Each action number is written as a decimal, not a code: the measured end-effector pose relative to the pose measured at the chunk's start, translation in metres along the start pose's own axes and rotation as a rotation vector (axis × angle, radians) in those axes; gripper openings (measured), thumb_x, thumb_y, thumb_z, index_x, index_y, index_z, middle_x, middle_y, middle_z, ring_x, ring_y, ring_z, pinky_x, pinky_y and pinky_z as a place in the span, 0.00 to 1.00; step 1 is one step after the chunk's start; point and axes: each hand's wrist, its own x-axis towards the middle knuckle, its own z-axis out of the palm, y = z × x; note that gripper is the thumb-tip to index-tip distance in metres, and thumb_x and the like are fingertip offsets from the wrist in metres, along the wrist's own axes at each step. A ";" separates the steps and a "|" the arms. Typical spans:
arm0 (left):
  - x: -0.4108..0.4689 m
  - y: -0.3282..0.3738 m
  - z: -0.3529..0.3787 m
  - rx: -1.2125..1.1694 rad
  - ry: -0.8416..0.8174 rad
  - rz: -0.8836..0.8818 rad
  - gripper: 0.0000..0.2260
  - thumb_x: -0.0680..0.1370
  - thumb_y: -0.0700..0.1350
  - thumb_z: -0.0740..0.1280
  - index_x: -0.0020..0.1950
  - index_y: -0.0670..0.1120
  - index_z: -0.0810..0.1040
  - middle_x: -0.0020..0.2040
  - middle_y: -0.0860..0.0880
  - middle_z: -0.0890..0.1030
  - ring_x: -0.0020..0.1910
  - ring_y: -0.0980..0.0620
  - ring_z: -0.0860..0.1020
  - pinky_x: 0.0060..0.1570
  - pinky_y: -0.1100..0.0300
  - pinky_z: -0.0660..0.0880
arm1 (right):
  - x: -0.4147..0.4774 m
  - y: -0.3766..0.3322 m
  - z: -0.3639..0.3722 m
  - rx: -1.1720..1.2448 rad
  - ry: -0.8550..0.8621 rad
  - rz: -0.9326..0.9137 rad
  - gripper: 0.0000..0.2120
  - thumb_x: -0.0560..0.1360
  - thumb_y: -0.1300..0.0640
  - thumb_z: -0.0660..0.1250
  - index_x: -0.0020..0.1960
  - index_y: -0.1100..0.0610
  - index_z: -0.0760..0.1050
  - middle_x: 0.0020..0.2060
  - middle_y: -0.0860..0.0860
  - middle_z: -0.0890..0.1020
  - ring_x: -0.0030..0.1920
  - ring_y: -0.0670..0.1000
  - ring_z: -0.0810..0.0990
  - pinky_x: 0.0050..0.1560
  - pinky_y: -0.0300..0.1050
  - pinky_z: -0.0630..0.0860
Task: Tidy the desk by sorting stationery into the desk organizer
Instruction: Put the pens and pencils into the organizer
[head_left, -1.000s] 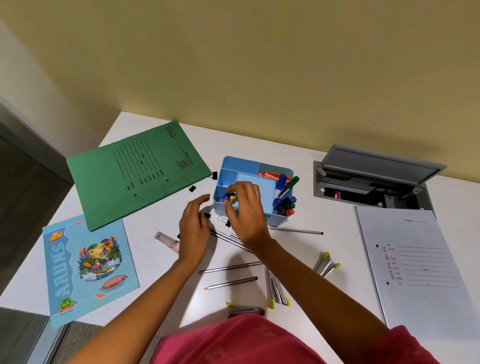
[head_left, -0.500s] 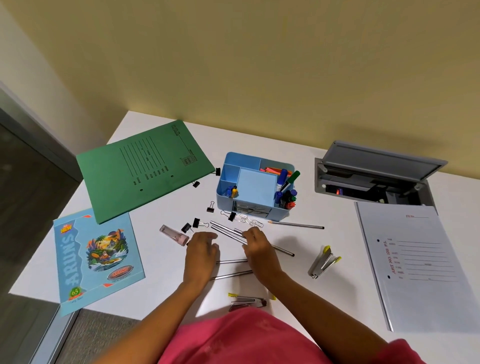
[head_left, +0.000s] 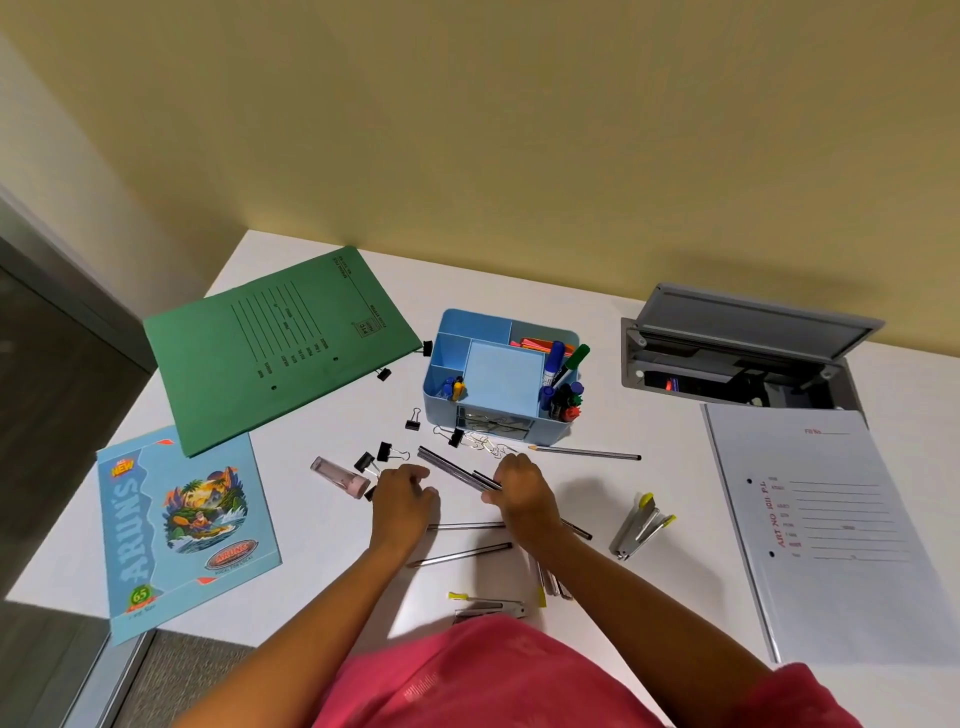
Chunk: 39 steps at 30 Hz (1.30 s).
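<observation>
Both hands withdrawn from organizer (head_left: 501, 379); right hand (head_left: 519, 488) fingers clamped on pencils (head_left: 457, 470), left hand (head_left: 402, 493) fingers curled, empty

The table (head_left: 322, 525) is showing a smooth, matt white top. The desk organizer (head_left: 498, 421) is looking like smooth pale-blue plastic. The stapler (head_left: 641, 527) is gleaming as bare metal, and the green folder (head_left: 270, 353) is lying as matt card, the notebook (head_left: 176, 525) as glossy paper.

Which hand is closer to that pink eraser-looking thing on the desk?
Left. The left hand sits just right of the pink eraser, nearly beside it. The right hand is farther right, closed on a bundle of pencils.
</observation>
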 end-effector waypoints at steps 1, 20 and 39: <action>0.001 -0.001 0.000 0.003 0.002 0.004 0.12 0.72 0.36 0.68 0.55 0.41 0.80 0.49 0.43 0.79 0.47 0.48 0.77 0.47 0.61 0.69 | 0.001 0.000 0.000 -0.014 -0.015 0.007 0.19 0.74 0.53 0.69 0.58 0.64 0.71 0.55 0.58 0.75 0.56 0.56 0.73 0.50 0.43 0.68; 0.022 0.041 0.000 0.060 -0.002 -0.307 0.26 0.70 0.62 0.70 0.27 0.42 0.69 0.28 0.47 0.73 0.37 0.45 0.77 0.33 0.59 0.66 | 0.010 -0.121 -0.165 0.671 0.708 -0.395 0.07 0.80 0.61 0.59 0.49 0.64 0.74 0.44 0.49 0.73 0.39 0.45 0.74 0.44 0.27 0.67; 0.029 0.055 -0.007 -0.046 0.007 -0.451 0.10 0.66 0.45 0.74 0.37 0.40 0.78 0.38 0.44 0.80 0.39 0.44 0.78 0.35 0.60 0.69 | 0.080 -0.090 -0.103 0.444 0.476 -0.104 0.10 0.80 0.59 0.59 0.60 0.60 0.72 0.55 0.56 0.75 0.52 0.51 0.74 0.44 0.30 0.62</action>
